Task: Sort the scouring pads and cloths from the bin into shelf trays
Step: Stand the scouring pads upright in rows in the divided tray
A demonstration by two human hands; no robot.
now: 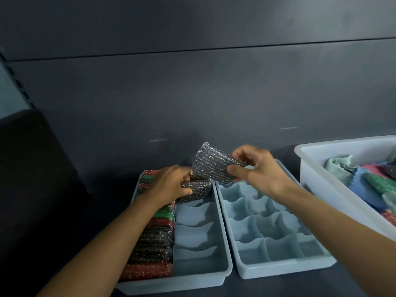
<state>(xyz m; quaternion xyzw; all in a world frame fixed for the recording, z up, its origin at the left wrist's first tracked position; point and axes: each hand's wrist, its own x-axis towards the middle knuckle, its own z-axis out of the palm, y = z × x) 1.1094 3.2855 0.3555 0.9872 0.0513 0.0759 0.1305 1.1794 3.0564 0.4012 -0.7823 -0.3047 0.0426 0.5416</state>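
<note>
My right hand (260,168) pinches a silver scouring pad (211,166) by its right edge, tilted above the back of the two trays. My left hand (171,184) grips the dark glittery pads (198,190) stacked at the back of the left tray (222,249). That tray's left column holds a row of red, green and dark pads (156,243) standing on edge; its right column has bare dividers. The right tray (276,269) shows only bare compartments. The white bin (317,181) at right holds coloured cloths (362,179) and pads.
Both trays and the bin stand on a dark shelf against a grey back panel (192,93). A dark boxy shape (32,168) fills the left side. A slotted shelf upright (19,82) runs up the far left.
</note>
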